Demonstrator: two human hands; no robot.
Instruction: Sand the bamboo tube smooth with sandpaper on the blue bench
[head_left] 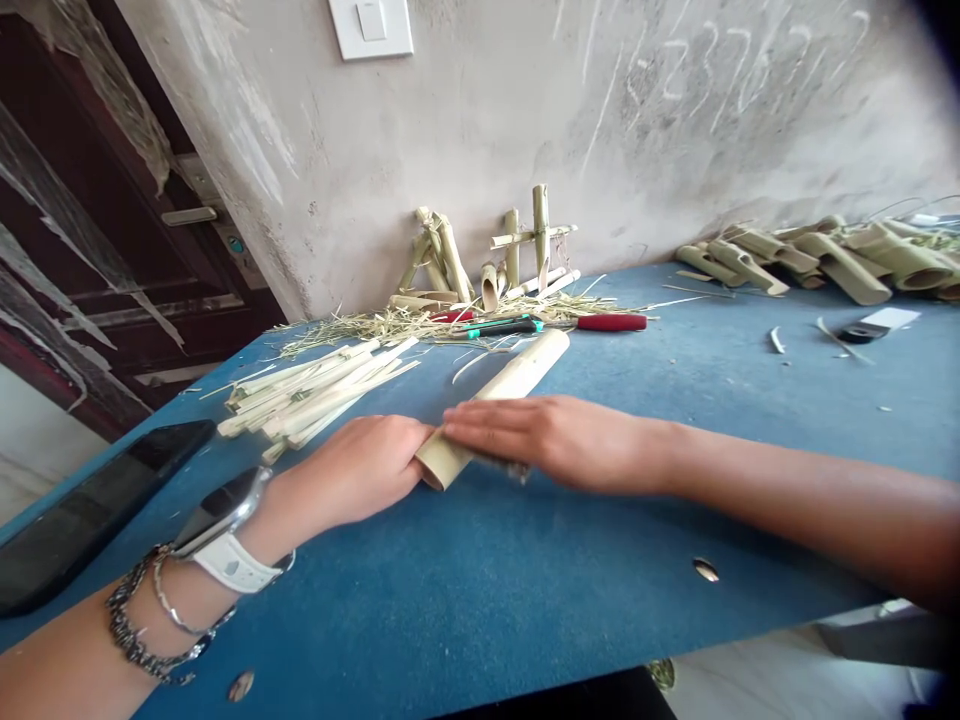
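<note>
A pale bamboo tube (517, 370) lies slanted on the blue table, its open near end toward me. My left hand (386, 460) is closed on the tube close to that end, its fingertips partly hidden. Across the tube rests my right hand (540, 435), its fingers straight and pressed together. Under the right palm a thin, dark, rough edge shows, blurred; I cannot make out what it is. Left of the tube is a pile of split bamboo strips (315, 390). Beyond it lie a green and black cutter (506, 327) and a red-handled tool (611, 322).
Bamboo shavings (360, 325) and upright bamboo pieces (540, 230) sit by the wall. Cut tubes (840, 260) are heaped at the back right, near a small black and white object (874, 325). A phone (97, 510) lies on the blue table (465, 590) at left.
</note>
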